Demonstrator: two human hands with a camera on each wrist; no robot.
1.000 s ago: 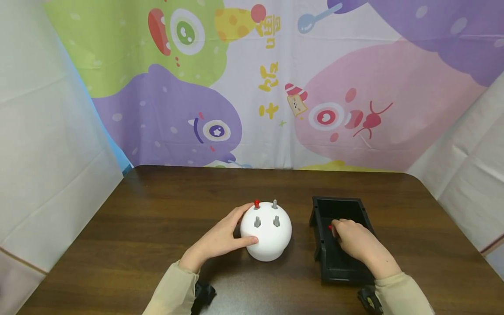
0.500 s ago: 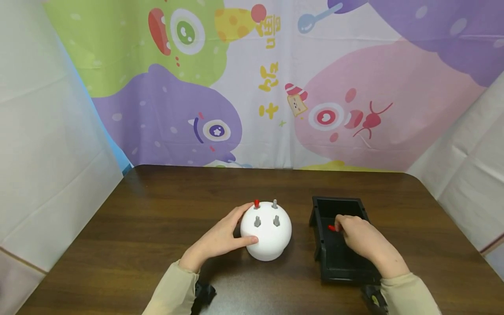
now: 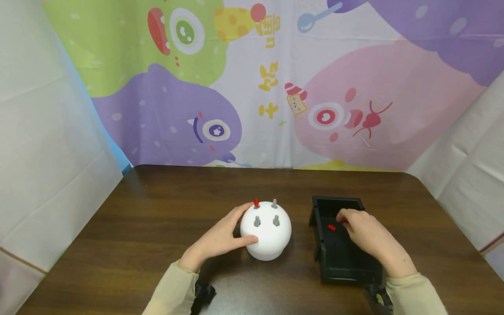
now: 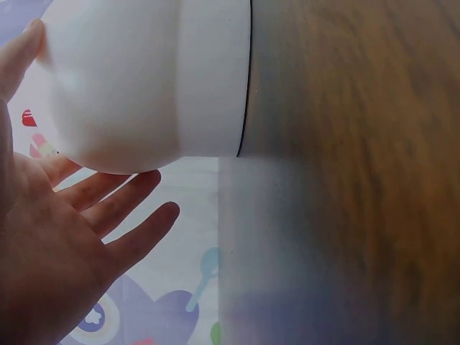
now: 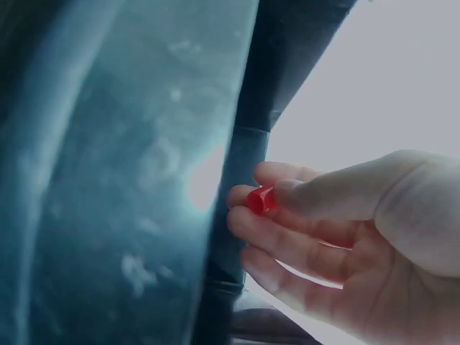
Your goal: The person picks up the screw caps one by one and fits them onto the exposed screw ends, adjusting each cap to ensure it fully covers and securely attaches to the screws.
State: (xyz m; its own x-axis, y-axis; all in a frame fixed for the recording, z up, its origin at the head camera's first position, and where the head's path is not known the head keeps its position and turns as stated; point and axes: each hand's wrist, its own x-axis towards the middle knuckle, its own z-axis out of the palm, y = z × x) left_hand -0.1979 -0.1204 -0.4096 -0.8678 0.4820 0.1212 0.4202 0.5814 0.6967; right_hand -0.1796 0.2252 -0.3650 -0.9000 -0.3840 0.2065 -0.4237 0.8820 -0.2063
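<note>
My left hand (image 3: 220, 236) holds the side of a white dome-shaped body (image 3: 267, 245), thumb in front and fingers behind. In the left wrist view the thumb and some fingertips touch its wall. On its top stand several grey metal stubs (image 3: 257, 221), like toggle switch levers; the far left one bears a red cap (image 3: 257, 203). My right hand (image 3: 366, 232), over the black tray (image 3: 346, 280), pinches a small red cap (image 5: 261, 200) between thumb and fingers; in the head view the fingers hide it. Another small red piece (image 3: 331, 227) lies on the tray floor.
A dark brown wooden table (image 3: 157, 227) carries everything. Behind it hangs a cartoon-printed curtain (image 3: 283, 144), with white cloth (image 3: 59, 144) on the left and right sides. The tray's raised walls surround the right hand's fingers.
My right hand has drawn back to the right and slightly up, away from the red piece, which now shows fully on the tray floor. My left hand and the white dome have stayed put.
</note>
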